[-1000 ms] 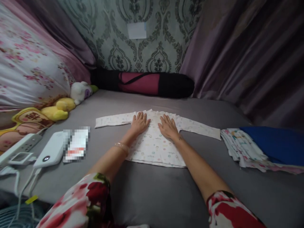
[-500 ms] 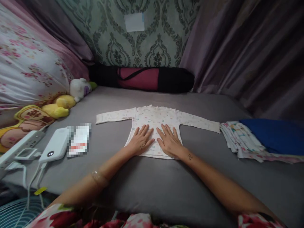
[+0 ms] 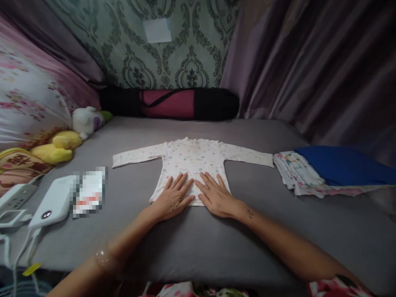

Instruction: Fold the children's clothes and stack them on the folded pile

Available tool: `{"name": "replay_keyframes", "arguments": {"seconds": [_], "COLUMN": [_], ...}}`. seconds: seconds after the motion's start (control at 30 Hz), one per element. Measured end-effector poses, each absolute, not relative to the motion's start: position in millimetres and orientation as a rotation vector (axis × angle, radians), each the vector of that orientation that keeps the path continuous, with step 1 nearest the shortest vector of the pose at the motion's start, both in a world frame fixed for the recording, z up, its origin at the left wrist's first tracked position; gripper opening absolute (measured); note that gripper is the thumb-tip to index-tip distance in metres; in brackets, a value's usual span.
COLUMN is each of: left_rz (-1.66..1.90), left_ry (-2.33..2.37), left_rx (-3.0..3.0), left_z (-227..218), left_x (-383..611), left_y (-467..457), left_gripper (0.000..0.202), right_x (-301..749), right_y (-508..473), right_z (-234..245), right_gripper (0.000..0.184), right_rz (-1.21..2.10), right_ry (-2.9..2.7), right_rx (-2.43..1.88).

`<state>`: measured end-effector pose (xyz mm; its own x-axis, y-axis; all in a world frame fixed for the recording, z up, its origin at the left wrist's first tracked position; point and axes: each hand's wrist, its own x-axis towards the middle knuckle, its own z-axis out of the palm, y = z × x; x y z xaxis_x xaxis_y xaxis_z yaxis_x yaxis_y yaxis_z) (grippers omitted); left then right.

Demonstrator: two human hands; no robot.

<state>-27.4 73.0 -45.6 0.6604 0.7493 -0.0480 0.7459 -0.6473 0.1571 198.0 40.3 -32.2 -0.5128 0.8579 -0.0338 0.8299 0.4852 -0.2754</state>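
Observation:
A small white long-sleeved shirt (image 3: 194, 156) with a dotted print lies spread flat on the grey sheet, its sleeves stretched out to both sides and its collar away from me. My left hand (image 3: 173, 194) rests flat on the lower left of the shirt, fingers spread. On the lower right, my right hand (image 3: 215, 196) lies flat too, fingers apart and its thumb side close to the left hand. Both palms cover part of the hem. Neither hand grips the cloth.
Folded clothes (image 3: 301, 173) and a blue folded cloth (image 3: 343, 166) lie right. At left are a white power bank (image 3: 54, 201) with cables, a power strip (image 3: 18, 196), a blurred packet (image 3: 89, 192) and plush toys (image 3: 55, 148). A black and red bag (image 3: 168, 103) lies along the wall.
Both hands have slid down the shirt toward its hem, nearer to me. The view has turned slightly to the right. The shirt stays spread flat.

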Motion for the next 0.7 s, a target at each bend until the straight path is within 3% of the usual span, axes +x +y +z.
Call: {"name": "replay_keyframes", "arguments": {"seconds": [0.2,0.37,0.53,0.7], "left_rz": [0.119,0.028,-0.058,-0.111], "left_ry": [1.621,1.664,1.592,1.655], "left_rx": [2.65,2.657,2.822,2.775], "left_z": [-58.6,-70.8,-36.9,-10.0], "left_x": [-54.0,-62.5,-47.4,-24.7], "left_y": [102.3,107.0,113.5,149.7], "left_gripper": [0.065,0.067,0.06,0.044], "right_x": [228.4,236.3,240.5,286.7], "right_y": [55.9,57.6,61.8,91.2], "right_z": [-37.5,-48.6,-43.5,-26.1], "right_gripper": [0.059,0.062,0.064,0.047], "right_rz": [0.245,0.287,0.439,0.665], "right_ry": [-2.442,-2.431,-2.418,-2.273], "right_rx": [-1.732,-1.792,-1.726,-1.506]}}
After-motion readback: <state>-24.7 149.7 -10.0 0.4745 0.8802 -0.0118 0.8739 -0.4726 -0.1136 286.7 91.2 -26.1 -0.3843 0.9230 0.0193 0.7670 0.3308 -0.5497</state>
